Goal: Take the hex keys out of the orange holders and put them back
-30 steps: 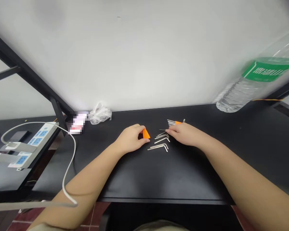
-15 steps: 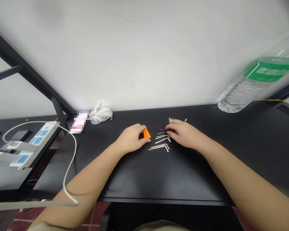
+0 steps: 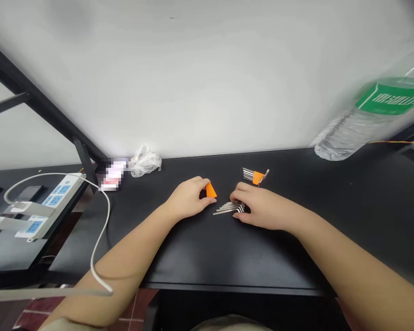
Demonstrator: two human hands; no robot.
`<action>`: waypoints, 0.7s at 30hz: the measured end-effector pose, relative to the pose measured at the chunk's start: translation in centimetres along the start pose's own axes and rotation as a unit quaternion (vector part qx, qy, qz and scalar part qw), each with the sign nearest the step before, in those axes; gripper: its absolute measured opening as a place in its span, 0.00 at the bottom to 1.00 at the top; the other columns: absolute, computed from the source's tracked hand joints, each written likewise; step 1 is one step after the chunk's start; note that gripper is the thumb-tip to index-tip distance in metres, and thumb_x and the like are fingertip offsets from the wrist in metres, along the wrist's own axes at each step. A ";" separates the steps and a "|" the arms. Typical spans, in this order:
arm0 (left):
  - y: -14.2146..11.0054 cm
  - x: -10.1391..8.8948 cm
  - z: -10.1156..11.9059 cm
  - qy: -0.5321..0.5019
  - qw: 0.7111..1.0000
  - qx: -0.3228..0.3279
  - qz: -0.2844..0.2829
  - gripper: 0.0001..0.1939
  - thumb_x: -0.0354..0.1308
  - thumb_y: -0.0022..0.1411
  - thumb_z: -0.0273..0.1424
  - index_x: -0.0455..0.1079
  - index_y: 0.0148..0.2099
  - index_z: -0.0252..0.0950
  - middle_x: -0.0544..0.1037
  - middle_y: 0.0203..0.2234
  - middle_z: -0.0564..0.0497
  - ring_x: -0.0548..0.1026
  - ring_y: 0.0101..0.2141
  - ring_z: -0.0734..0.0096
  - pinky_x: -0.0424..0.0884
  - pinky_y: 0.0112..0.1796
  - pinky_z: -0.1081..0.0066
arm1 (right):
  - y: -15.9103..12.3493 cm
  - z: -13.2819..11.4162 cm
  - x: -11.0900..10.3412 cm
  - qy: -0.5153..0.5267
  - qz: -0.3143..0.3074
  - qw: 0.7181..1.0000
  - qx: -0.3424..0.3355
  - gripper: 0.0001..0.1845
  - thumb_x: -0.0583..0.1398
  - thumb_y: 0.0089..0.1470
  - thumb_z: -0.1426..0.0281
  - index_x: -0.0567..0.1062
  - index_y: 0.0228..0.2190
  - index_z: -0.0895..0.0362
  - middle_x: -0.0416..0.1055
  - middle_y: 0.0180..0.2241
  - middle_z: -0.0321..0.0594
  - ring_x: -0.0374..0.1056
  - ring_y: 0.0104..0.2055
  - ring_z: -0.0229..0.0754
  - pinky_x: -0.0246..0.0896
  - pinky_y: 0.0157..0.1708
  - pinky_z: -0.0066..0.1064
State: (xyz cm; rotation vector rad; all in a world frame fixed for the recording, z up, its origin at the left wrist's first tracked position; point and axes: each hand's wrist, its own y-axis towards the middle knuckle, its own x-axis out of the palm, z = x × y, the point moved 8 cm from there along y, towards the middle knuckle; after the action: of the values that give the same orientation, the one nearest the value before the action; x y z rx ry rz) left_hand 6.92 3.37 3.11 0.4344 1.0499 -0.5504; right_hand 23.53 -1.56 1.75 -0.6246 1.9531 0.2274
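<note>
Between the thumb and fingers of my left hand (image 3: pixel 186 198) is a small orange plastic hex key holder (image 3: pixel 211 191), standing on the black tabletop. My right hand (image 3: pixel 267 207) is curled round several loose silver hex keys (image 3: pixel 227 208), fingers at the far side and thumb at the near side. The keys lie bunched close together, long arms pointing left and bent ends under my palm. Just beyond my right hand lies a second orange holder (image 3: pixel 258 177) with several hex keys slotted in it.
A large water bottle (image 3: pixel 348 131) with a green label leans at the back right. A crumpled clear plastic bag (image 3: pixel 145 162) lies by the wall. At the left are a power strip (image 3: pixel 57 202), a white cable (image 3: pixel 105 225) and a black metal frame (image 3: pixel 48 108).
My right hand has come nearer to me, off the filled holder, and drawn the spread-out hex keys into one tight bunch. My left hand keeps the orange holder in place.
</note>
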 end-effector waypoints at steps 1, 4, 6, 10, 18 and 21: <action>0.0 0.0 0.0 0.002 1.000 0.000 -0.001 0.13 0.65 0.62 0.41 0.69 0.41 0.40 0.73 0.34 0.52 0.71 0.33 0.67 0.66 0.34 0.68 | 0.0 -0.2 0.1 -0.006 -0.001 1.000 -0.002 0.09 0.62 0.58 0.64 0.75 0.41 0.52 0.70 0.43 0.40 0.68 0.32 0.38 0.62 0.32 0.33; 0.0 0.0 0.1 0.008 1.000 -0.001 0.000 0.13 0.64 0.62 0.42 0.69 0.41 0.40 0.73 0.35 0.51 0.71 0.34 0.67 0.66 0.34 0.68 | 0.1 -0.5 0.3 -0.021 -0.001 1.000 -0.004 0.06 0.59 0.60 0.68 0.75 0.39 0.53 0.70 0.42 0.40 0.67 0.30 0.37 0.60 0.30 0.32; 0.0 -0.1 0.1 0.010 1.000 0.001 0.002 0.13 0.64 0.62 0.41 0.69 0.42 0.40 0.73 0.35 0.51 0.71 0.34 0.67 0.66 0.34 0.68 | 0.1 -0.7 0.1 -0.032 0.009 0.999 -0.008 0.06 0.59 0.60 0.68 0.74 0.39 0.54 0.69 0.42 0.40 0.66 0.30 0.37 0.60 0.30 0.31; 0.0 -0.1 -0.1 0.008 1.000 -0.002 0.002 0.13 0.63 0.63 0.40 0.70 0.45 0.40 0.73 0.36 0.51 0.71 0.35 0.66 0.66 0.35 0.68 | 0.0 -1.1 -0.6 -0.050 0.053 0.997 -0.031 0.05 0.60 0.60 0.69 0.74 0.40 0.54 0.69 0.43 0.41 0.67 0.33 0.39 0.60 0.31 0.31; 0.0 -0.1 -0.4 0.009 1.000 -0.001 0.009 0.16 0.63 0.64 0.38 0.69 0.52 0.40 0.73 0.37 0.50 0.72 0.36 0.65 0.67 0.36 0.68 | 0.0 -2.3 0.2 -0.065 0.025 0.996 -0.056 0.07 0.57 0.59 0.74 0.74 0.30 0.56 0.68 0.36 0.42 0.66 0.32 0.40 0.60 0.33 0.31; 0.0 -0.1 -0.4 0.008 1.000 0.001 0.010 0.16 0.62 0.64 0.38 0.69 0.52 0.40 0.73 0.37 0.50 0.72 0.36 0.65 0.67 0.36 0.68 | -0.1 -2.6 0.1 -0.078 0.026 0.996 -0.046 0.06 0.57 0.56 0.76 0.71 0.28 0.55 0.69 0.33 0.40 0.65 0.30 0.39 0.57 0.30 0.31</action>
State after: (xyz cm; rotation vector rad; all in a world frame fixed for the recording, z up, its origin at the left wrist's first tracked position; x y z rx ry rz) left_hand 6.63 3.55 3.01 0.4512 1.0593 -0.5303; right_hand 21.53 -2.78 2.84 -0.5986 1.8178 0.3893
